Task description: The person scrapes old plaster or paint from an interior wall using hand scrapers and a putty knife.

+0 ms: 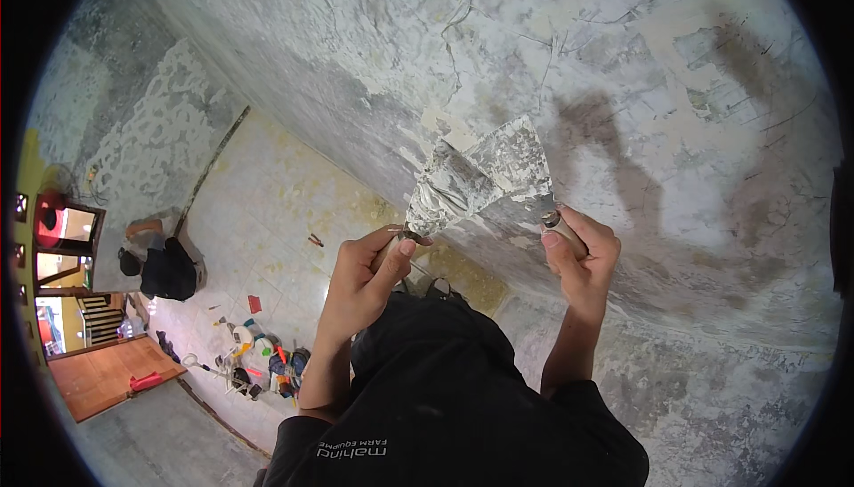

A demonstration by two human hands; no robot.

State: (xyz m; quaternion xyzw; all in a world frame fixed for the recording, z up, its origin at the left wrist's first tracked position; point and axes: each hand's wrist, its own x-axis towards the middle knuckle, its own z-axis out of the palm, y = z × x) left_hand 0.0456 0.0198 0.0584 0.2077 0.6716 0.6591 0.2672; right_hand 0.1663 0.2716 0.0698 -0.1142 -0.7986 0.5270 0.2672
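Note:
My left hand (367,280) grips the handle of a putty knife (437,200), whose blade carries a thick smear of pale filler. In my right hand (584,253) is the handle of a second putty knife (517,157), its broad blade speckled with the same filler. The two blades cross or overlap in front of the wall (600,33); whether they touch is hard to tell. That wall is grey and patchy, with cracks and lighter filled areas.
On the left, a person in dark clothes (169,270) is low beside another patched wall. Tools and containers (267,353) lie clustered on the tiled floor (247,220), pliers (315,240) nearer by. A wooden door (110,377) stands at lower left.

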